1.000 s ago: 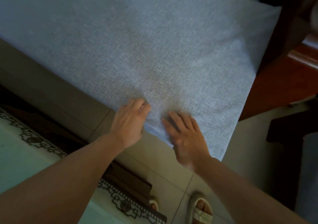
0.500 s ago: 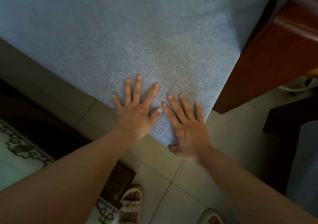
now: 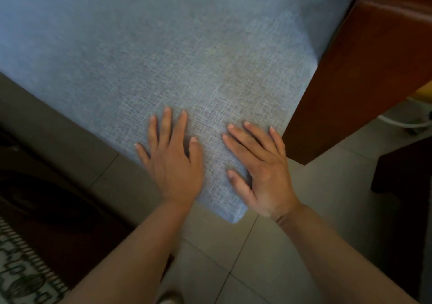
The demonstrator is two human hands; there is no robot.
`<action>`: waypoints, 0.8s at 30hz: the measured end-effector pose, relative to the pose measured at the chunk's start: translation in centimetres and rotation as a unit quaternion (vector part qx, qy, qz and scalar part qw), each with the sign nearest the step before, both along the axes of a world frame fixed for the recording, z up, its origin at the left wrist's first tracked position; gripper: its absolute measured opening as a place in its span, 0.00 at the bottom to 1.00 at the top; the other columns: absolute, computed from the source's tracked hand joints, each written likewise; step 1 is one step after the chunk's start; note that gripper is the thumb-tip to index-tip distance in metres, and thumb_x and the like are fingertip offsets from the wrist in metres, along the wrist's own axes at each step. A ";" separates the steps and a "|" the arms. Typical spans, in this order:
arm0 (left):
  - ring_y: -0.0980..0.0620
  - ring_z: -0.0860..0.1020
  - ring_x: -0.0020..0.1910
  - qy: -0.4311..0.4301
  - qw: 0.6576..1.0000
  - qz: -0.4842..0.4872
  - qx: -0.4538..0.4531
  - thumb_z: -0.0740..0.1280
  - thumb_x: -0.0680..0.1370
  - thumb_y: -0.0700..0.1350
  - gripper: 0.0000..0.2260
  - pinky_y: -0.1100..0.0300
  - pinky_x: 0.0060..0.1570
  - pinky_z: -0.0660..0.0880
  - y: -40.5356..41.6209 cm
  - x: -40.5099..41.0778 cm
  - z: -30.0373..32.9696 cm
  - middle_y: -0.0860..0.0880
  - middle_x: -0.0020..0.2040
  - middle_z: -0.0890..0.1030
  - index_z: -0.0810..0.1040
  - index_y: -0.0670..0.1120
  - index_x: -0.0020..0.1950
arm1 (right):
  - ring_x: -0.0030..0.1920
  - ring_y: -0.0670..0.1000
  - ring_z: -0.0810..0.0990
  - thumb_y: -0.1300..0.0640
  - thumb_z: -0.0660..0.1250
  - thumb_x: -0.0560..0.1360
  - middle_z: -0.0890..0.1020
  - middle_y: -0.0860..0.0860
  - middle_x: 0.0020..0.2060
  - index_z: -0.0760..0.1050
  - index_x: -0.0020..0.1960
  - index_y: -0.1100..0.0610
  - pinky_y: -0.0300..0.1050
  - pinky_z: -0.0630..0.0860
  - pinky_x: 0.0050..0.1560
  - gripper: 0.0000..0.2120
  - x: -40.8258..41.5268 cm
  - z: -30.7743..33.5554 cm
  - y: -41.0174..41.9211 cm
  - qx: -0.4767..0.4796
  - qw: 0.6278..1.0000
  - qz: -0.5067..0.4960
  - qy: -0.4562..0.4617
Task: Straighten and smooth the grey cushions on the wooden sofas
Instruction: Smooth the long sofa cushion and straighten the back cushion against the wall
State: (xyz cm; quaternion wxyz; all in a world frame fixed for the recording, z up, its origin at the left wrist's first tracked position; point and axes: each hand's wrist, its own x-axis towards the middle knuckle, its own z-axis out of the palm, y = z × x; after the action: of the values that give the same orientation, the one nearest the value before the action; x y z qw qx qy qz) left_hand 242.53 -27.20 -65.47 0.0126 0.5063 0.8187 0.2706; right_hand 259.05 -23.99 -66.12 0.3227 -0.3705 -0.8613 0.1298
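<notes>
A large grey woven seat cushion (image 3: 177,53) fills the upper part of the head view, its near corner pointing toward me. My left hand (image 3: 174,163) lies flat on the cushion near its front edge, fingers spread and straight. My right hand (image 3: 261,170) lies flat beside it on the cushion's near corner, fingers straight, thumb on the fabric. The two hands are a short gap apart. The reddish-brown wooden sofa arm (image 3: 364,81) stands right of the cushion.
Pale floor tiles (image 3: 233,264) run under my forearms. A patterned rug (image 3: 25,278) with a dark band lies at the lower left. A dark piece of furniture (image 3: 404,168) stands at the right. The sofa's dark front (image 3: 46,126) runs below the cushion's left edge.
My left hand went from curled to flat with spread fingers. Both hands now lie flat nearer the cushion's corner and a little farther apart. The view has moved closer; my sandalled feet have dropped out of frame.
</notes>
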 end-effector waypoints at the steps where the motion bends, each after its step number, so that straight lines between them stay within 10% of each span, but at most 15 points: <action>1: 0.49 0.53 0.77 0.000 1.000 0.001 0.005 0.51 0.77 0.56 0.25 0.35 0.70 0.46 0.0 0.1 0.0 0.52 0.77 0.61 0.66 0.54 0.74 | 0.73 0.53 0.64 0.46 0.59 0.76 0.72 0.50 0.70 0.73 0.69 0.57 0.59 0.54 0.73 0.25 -0.1 -0.2 -0.1 0.002 1.000 -0.007 0.016; 16: 0.51 0.72 0.67 0.004 0.985 -0.090 0.145 0.58 0.74 0.50 0.21 0.40 0.67 0.65 0.5 0.5 -0.2 0.50 0.64 0.78 0.79 0.47 0.62 | 0.62 0.55 0.76 0.52 0.57 0.72 0.81 0.54 0.58 0.82 0.54 0.63 0.58 0.65 0.64 0.21 -0.9 -2.8 1.3 0.143 0.975 0.009 0.171; 21: 0.54 0.78 0.57 -0.037 0.954 -0.141 0.264 0.60 0.73 0.48 0.15 0.57 0.62 0.71 0.1 0.6 -1.2 0.51 0.55 0.82 0.83 0.46 0.52 | 0.58 0.57 0.77 0.53 0.55 0.74 0.82 0.55 0.54 0.82 0.51 0.64 0.59 0.67 0.61 0.21 -0.8 -3.7 1.9 0.188 0.963 0.020 0.194; 24: 0.52 0.78 0.58 -0.009 0.937 -0.195 0.289 0.60 0.73 0.47 0.15 0.46 0.62 0.71 -1.2 1.1 -2.6 0.51 0.56 0.81 0.83 0.45 0.53 | 0.58 0.58 0.77 0.52 0.53 0.78 0.81 0.57 0.55 0.81 0.53 0.65 0.58 0.67 0.61 0.22 -0.4 -4.3 1.9 0.209 0.959 0.030 0.188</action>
State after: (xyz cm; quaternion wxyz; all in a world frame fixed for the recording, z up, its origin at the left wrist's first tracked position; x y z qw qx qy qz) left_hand 243.65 -28.39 -68.11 -0.0741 0.6350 0.5907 0.4924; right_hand 258.69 -22.09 -70.42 0.5450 -0.2377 -0.8037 0.0239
